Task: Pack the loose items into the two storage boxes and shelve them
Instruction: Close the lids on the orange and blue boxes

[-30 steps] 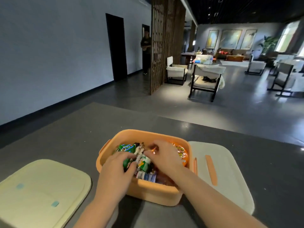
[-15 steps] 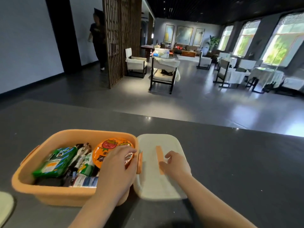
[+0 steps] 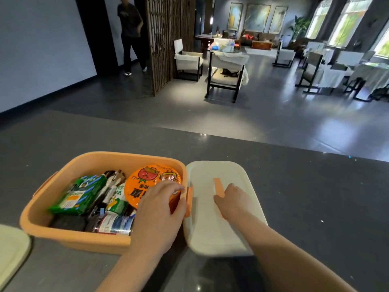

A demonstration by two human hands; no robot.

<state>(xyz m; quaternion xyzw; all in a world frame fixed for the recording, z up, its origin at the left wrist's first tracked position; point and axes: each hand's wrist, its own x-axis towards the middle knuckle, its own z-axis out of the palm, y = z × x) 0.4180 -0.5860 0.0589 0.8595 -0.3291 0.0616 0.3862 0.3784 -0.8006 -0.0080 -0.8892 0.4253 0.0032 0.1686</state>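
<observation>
An orange storage box stands open on the dark table. Inside it lie a green packet, a round orange noodle bowl and several smaller packets and bottles. My left hand lies over the box's right end, fingers curled over the rim onto the bowl and thumb by the outer side handle. The box's cream lid lies flat just right of the box. My right hand sits on it, fingers curled at its orange handle strip.
A second cream box lid shows at the lower left edge. The table's far edge runs across the middle. Beyond it are chairs, a wooden screen and a person standing by the wall.
My right hand left the box and moved right onto the lid's handle strip. My left hand shifted from the packets to the box's right end. The view swung to the right.
</observation>
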